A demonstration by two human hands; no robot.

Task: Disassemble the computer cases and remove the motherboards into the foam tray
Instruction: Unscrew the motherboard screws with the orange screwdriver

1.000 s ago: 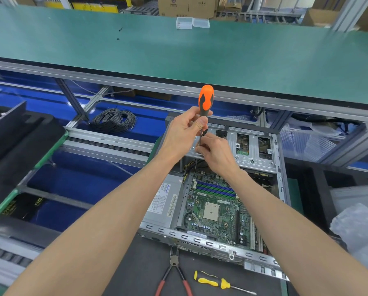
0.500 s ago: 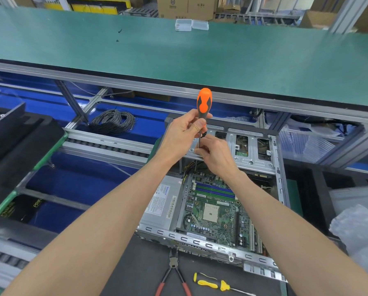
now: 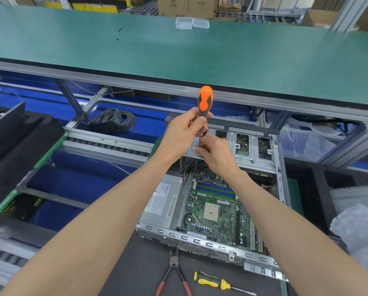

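Two hands on one orange screwdriver (image 3: 204,101): left hand (image 3: 185,131) wraps the handle, right hand (image 3: 216,151) pinches the shaft, tool upright. Directly under the grip, open computer case (image 3: 277,189), motherboard (image 3: 215,210) inside. Nearer, pliers (image 3: 174,272) and yellow screwdriver (image 3: 213,283) on dark mat (image 3: 136,263). Left, black foam tray (image 3: 18,144). Beyond, green bench (image 3: 178,48), cardboard boxes (image 3: 185,6).

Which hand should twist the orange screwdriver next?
The left hand: it already grips the orange screwdriver by the handle. The right hand pinches low by the shaft, only steadying it.
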